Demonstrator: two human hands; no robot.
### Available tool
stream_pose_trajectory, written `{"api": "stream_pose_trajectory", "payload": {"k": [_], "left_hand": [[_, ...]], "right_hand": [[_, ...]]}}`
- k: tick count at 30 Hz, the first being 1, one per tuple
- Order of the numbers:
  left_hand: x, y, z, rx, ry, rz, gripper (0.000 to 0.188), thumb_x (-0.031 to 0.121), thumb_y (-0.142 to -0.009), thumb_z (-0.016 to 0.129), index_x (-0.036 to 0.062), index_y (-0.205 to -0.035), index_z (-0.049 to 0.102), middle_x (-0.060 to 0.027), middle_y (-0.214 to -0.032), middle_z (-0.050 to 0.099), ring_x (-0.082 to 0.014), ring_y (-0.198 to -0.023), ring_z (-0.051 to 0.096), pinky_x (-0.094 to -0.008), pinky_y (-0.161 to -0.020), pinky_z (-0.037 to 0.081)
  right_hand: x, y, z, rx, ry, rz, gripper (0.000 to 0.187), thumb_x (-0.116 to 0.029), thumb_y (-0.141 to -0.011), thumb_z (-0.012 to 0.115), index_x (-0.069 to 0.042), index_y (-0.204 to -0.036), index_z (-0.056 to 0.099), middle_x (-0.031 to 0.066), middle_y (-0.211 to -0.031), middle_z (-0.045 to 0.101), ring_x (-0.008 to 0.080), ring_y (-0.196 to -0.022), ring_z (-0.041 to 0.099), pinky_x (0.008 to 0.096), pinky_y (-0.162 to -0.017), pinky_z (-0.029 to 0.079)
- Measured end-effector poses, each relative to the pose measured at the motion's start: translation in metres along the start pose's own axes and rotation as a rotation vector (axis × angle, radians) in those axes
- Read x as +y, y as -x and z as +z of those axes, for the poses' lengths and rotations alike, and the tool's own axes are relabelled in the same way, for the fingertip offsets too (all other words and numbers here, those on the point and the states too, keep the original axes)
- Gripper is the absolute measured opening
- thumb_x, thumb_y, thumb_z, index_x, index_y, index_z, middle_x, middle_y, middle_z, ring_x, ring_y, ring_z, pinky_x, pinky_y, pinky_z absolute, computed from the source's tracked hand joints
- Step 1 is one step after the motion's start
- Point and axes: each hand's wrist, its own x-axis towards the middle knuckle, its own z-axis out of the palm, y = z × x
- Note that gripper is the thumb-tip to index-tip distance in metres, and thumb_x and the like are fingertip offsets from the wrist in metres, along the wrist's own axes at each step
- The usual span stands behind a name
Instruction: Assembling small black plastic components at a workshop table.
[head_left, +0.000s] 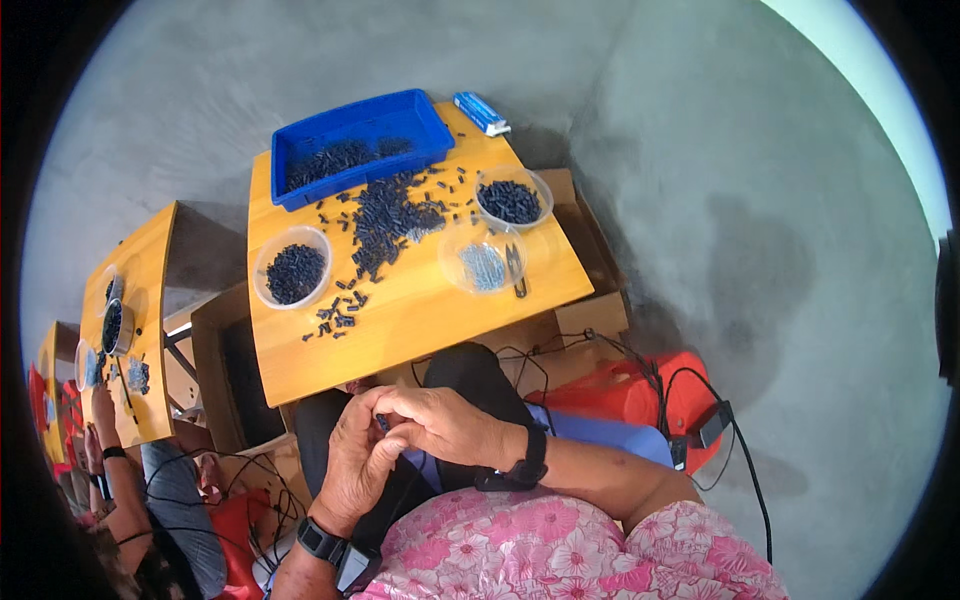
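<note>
My left hand [352, 462] and my right hand [447, 424] meet above my lap, just in front of the table's near edge. Their fingers are bent together around a small dark piece [382, 423], mostly hidden between them. On the yellow table [400, 335] lies a loose heap of short black tube-like pieces [385, 222]. Round clear tubs with similar pieces stand at the left [296, 272] and far right [511, 200]. A third clear tub [483, 268] holds small silvery-blue pieces. Black snips or tweezers [517, 270] rest by its right side.
A blue tray [435, 125] with dark pieces stands at the back, beside a blue-and-white box [481, 113]. Cardboard boxes [603, 312] stand by the table. Black cables run past a red stool-like thing [640, 385]. A co-worker's arm [125, 500] shows at another table, left.
</note>
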Motion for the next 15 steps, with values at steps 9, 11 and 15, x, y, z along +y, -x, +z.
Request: {"api": "stream_pose_trajectory", "payload": {"k": [9, 11, 15], "left_hand": [[-0.003, -0.003, 0.009, 0.054, 0.1, -0.071, 0.057, 0.048, -0.092, 0.055, 0.0004, -0.123, 0.049, -0.0022, -0.087, 0.054, -0.0055, -0.06, 0.047, -0.0186, -0.05, 0.038], [-0.006, -0.005, 0.007, 0.041, 0.327, -0.123, 0.044, 0.035, -0.095, 0.055, 0.0, -0.122, 0.052, -0.0006, -0.089, 0.055, -0.0049, -0.062, 0.046, -0.0184, -0.054, 0.039], [-0.019, 0.0, 0.005, 0.134, 0.449, -0.284, 0.032, 0.013, -0.095, 0.053, 0.0001, -0.125, 0.056, 0.0003, -0.095, 0.063, -0.0032, -0.068, 0.05, -0.0174, -0.055, 0.039]], "right_hand": [[0.007, -0.003, 0.001, 0.012, -0.042, 0.009, 0.023, -0.016, -0.088, 0.061, -0.004, -0.106, 0.052, 0.0149, -0.092, 0.062, 0.0334, -0.083, 0.064, 0.0391, -0.07, 0.05], [0.001, -0.003, 0.001, 0.003, -0.058, 0.046, 0.023, -0.015, -0.087, 0.061, -0.004, -0.105, 0.051, 0.015, -0.093, 0.061, 0.034, -0.083, 0.064, 0.0399, -0.069, 0.051], [0.009, 0.003, 0.012, 0.108, 0.214, -0.122, 0.024, -0.01, -0.085, 0.058, -0.002, -0.104, 0.046, 0.0162, -0.089, 0.059, 0.0353, -0.078, 0.063, 0.0419, -0.066, 0.051]]}}
